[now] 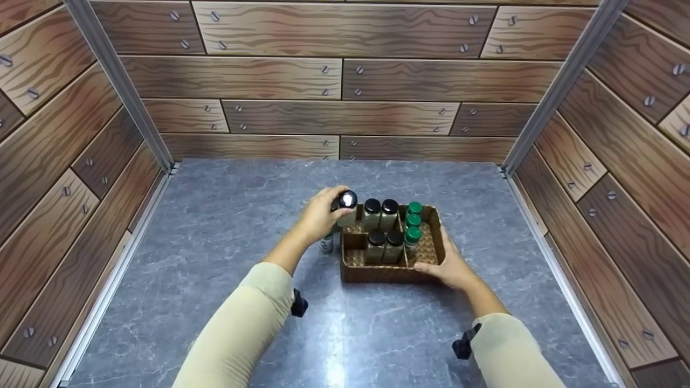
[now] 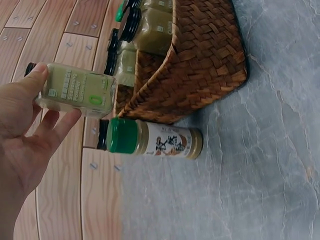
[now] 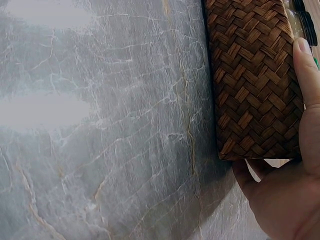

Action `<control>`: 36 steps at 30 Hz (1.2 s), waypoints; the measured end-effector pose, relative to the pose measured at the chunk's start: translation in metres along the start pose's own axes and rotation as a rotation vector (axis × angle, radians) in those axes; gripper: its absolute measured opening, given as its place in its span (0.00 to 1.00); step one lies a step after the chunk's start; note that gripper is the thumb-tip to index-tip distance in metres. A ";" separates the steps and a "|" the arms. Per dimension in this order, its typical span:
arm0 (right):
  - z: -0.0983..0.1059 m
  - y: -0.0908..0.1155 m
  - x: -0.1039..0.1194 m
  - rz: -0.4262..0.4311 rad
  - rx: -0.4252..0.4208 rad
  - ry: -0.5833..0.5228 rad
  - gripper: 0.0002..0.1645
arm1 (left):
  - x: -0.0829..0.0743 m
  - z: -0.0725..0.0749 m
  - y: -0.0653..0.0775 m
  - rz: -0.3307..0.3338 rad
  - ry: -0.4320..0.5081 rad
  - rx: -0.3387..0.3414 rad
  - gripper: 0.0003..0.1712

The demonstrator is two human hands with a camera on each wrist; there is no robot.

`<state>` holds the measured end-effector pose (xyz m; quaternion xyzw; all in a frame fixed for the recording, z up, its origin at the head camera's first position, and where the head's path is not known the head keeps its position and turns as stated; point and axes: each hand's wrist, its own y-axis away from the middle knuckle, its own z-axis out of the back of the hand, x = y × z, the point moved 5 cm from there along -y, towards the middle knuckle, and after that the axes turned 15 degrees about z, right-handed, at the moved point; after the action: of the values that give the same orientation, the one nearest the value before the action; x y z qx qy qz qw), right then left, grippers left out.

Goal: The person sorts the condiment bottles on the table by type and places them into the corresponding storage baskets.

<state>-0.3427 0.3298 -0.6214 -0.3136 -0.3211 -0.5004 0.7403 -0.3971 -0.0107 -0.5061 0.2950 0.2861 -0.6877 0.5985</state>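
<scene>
My left hand (image 1: 318, 215) pinches a clear spice jar (image 2: 80, 90) between thumb and fingers; its label reads "Seasoning Powder" and its black cap faces up. In the head view this jar overlaps the back left compartment of the brown woven basket (image 1: 388, 276). Two black-capped jars (image 1: 372, 215) stand in that compartment and two more (image 1: 375, 248) in the front left one. Several green-capped bottles (image 1: 413, 235) line the right compartment. My right hand (image 1: 457, 267) grips the basket's front right corner, thumb at the front rim, fingers along the right side.
Outside the basket's left wall stands a green-capped bottle (image 2: 167, 140) with a white label. A black cap (image 2: 103, 134) shows just behind it. The grey marbled tabletop (image 1: 226, 215) is bounded by wood-patterned panels (image 1: 345, 81) at the back and both sides.
</scene>
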 end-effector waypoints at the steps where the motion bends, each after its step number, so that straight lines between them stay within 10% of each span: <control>1: 0.000 0.000 -0.001 -0.004 0.000 0.001 0.83 | -0.001 -0.002 -0.001 -0.003 -0.002 -0.004 0.30; 36: 0.000 0.003 -0.001 -0.042 0.012 0.005 0.86 | 0.009 -0.039 -0.024 0.058 -0.175 -0.058 0.28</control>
<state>-0.3399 0.3316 -0.6228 -0.3010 -0.3289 -0.5148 0.7323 -0.4190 0.0155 -0.5382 0.2243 0.2440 -0.6847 0.6491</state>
